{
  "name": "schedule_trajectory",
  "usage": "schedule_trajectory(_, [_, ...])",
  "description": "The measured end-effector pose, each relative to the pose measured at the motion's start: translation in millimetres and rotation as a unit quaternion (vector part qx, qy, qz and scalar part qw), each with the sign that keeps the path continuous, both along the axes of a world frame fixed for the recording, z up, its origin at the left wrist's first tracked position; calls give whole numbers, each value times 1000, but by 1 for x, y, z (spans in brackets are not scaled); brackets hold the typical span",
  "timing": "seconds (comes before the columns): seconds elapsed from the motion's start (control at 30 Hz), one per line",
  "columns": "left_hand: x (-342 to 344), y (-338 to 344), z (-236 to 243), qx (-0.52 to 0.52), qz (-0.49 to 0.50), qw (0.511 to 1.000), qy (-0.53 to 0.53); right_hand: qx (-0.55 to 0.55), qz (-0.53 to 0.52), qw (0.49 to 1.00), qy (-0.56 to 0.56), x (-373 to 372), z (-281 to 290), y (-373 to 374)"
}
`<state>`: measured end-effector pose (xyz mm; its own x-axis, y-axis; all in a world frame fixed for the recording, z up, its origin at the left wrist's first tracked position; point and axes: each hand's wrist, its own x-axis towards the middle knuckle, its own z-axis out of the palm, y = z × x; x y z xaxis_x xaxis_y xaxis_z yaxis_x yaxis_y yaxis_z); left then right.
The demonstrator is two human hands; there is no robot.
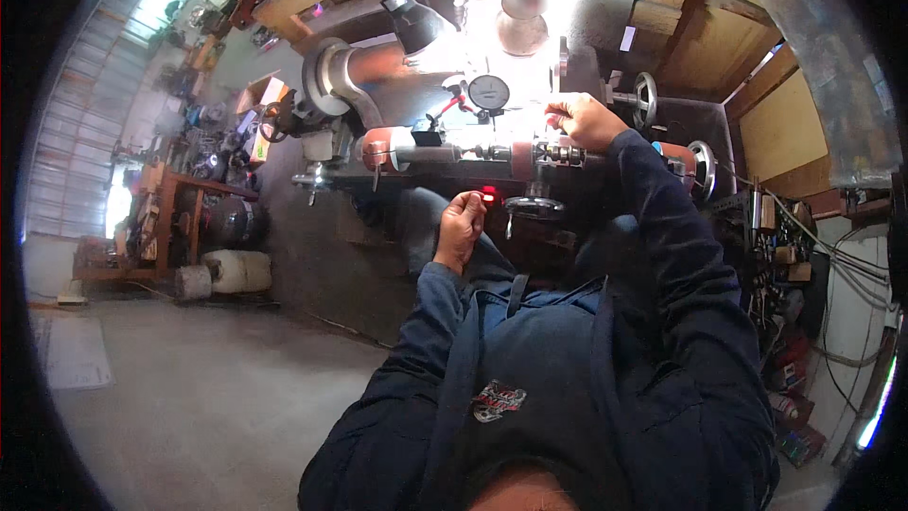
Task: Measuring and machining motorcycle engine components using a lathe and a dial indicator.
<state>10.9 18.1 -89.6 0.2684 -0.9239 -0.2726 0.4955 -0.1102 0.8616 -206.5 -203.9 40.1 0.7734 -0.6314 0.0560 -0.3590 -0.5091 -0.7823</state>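
A grinding or lathe-type machine stands in front of me, with a bright metal shaft (430,154) lying across it. My left hand (461,227) is closed in a pinch at the machine's front, beside a glowing red switch or light (488,195); what its fingers hold, if anything, is hidden. My right hand (588,123) reaches over the metal fittings (560,153) right of centre, its fingers curled together, with their grip too small to make out. Between the hands sits a round dial gauge (489,93) on a red jointed arm (447,106). A front handwheel (535,207) is right of my left hand.
A black lamp (414,19) leans over the machine from behind. More handwheels (646,99) project at the right. A crowded wooden rack (180,213) and a pale container (238,272) stand at the left. Hoses and cables (842,255) run along the right wall.
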Motion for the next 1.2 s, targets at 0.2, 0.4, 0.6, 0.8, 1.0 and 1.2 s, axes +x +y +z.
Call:
schedule_trajectory(0.2, [0, -1, -2, -2, 2, 1000, -7, 106, 3, 994, 9, 3, -6, -3])
schedule_trajectory(0.4, [-2, -2, 1, 10, 2, 1000, -26, 152, 46, 987, 22, 7, -9, -13])
schedule_trajectory(0.6, [-1, -2, -1, -1, 3, 1000, -8, 145, 37, 987, 61, 9, -11, -11])
schedule_trajectory(0.8, [0, -1, 1, 9, 0, 1000, -10, 39, -5, 996, 86, 10, -2, -3])
schedule_trajectory(1.0, [1, -3, -3, -6, -7, 1000, 18, -24, -29, 994, 106, 13, 3, 0])
schedule_trajectory(1.2, [0, -2, 2, -1, 1, 1000, -8, -37, -29, 995, 87, 14, 2, 3])
